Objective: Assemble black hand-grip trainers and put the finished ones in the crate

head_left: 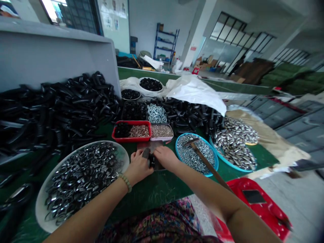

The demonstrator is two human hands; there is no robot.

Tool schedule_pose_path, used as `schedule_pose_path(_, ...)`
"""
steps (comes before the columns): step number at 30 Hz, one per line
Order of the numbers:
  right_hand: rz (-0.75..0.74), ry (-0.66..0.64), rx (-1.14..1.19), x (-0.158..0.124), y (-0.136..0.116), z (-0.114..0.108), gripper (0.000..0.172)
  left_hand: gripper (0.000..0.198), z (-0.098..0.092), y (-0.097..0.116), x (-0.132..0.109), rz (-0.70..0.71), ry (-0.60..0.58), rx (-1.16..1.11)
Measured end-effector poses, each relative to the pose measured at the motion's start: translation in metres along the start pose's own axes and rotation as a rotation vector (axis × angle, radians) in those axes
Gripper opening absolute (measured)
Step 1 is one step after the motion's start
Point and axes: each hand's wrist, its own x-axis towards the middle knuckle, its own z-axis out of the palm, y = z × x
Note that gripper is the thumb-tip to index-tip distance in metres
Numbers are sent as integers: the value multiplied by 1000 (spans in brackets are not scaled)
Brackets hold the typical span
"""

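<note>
Over a flat metal plate (150, 144) on the green tabletop, my two hands meet around a small black part (152, 161). My left hand (138, 165), with a grey cover on one finger and a beaded bracelet at the wrist, grips it from the left. My right hand (166, 157) has its fingers closed at its upper right side. Fingers hide much of the part, so its exact kind cannot be made out. Just behind the plate stand a red tray (131, 138) of black pieces and copper-coloured fasteners, and a pale tray (162, 138) of small copper-coloured pieces.
A white basin (42, 202) of metal rings is at left, before a grey crate (55, 57) of black handles. To the right, a hammer (205, 161) lies across a blue basin (217, 163) of nuts. Silver sleeves (238, 145) and a red stool (268, 216) are beyond.
</note>
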Motion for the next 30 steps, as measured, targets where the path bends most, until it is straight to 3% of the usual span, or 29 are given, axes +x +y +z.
schedule_pose_path(3, 149, 51, -124, -20, 19, -16, 27, 47, 2, -2, 0, 25, 26, -14)
schedule_pose_path(5, 439, 65, -235, -44, 43, -30, 33, 48, 3, -4, 0, 40, 42, -20)
schedule_pose_path(7, 721, -5, -322, -70, 69, -39, 31, 50, 3, -5, -1, 46, 51, -20)
schedule_pose_path(9, 834, -72, -336, -91, 89, -41, 27, 50, 3, -6, -1, 51, 55, -17)
schedule_pose_path(13, 869, -107, -299, -102, 88, -32, 33, 46, 3, -7, -1, 53, 52, -15)
schedule_pose_path(15, 826, -45, -208, -93, 68, -32, 37, 46, 3, -7, -1, 53, 48, -21)
schedule_pose_path(18, 606, 79, 123, -72, 26, -43, 36, 52, 4, -8, -1, 41, 51, -33)
schedule_pose_path(21, 398, 32, 323, -51, -12, -58, 35, 56, 5, -9, 0, 18, 53, -35)
schedule_pose_path(23, 383, 51, 324, -40, -25, -63, 36, 58, 6, -9, 0, 4, 54, -41)
schedule_pose_path(26, 442, 23, 290, -31, -27, -58, 35, 60, 6, -9, 0, 4, 52, -43)
schedule_pose_path(28, 451, -82, 284, -34, -18, -51, 34, 60, 5, -8, -1, 6, 52, -28)
schedule_pose_path(30, 481, -95, 262, -44, -3, -43, 34, 57, 4, -7, -2, 26, 31, 0)
